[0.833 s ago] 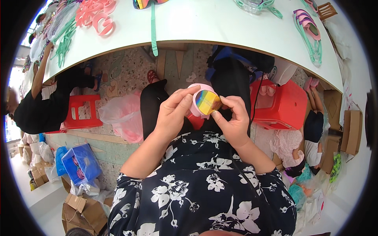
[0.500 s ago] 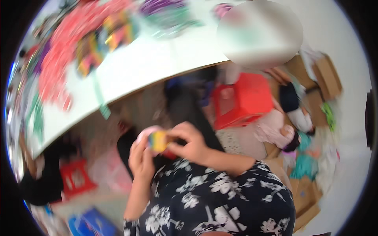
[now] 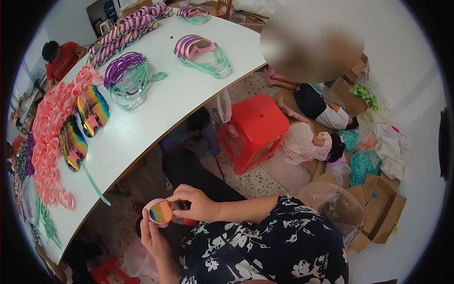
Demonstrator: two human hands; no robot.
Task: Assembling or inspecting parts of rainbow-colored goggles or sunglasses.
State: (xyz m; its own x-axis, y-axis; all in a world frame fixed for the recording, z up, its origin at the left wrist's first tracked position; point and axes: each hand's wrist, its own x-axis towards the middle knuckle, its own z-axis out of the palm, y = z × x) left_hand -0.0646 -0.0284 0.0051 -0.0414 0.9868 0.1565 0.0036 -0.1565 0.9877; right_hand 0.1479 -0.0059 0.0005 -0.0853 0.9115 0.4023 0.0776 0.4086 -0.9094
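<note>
Over my lap, my left hand (image 3: 156, 239) and my right hand (image 3: 198, 202) both grip a pair of goggles (image 3: 161, 212) with a pink frame and an orange, yellow and blue mirrored lens. My left fingers wrap its left side. On the right side my right thumb and fingers pinch the rim, and part of the goggles is hidden behind them. To the left on the white table (image 3: 135, 144) lie two loose rainbow mirrored lenses (image 3: 92, 110), beside a heap of pink goggle frames (image 3: 56, 120).
Strapped goggles (image 3: 196, 49) and a purple and mint strap bundle (image 3: 126, 78) lie farther up the table. A red stool (image 3: 255, 128) stands right of the table edge. Two people (image 3: 307, 142) lie on the floor beyond it, near open cardboard boxes (image 3: 380, 208).
My view has shifted, so more of the table's far end shows and my hands sit lower. Both hands still hold the goggles, whose lens now faces up more fully.
</note>
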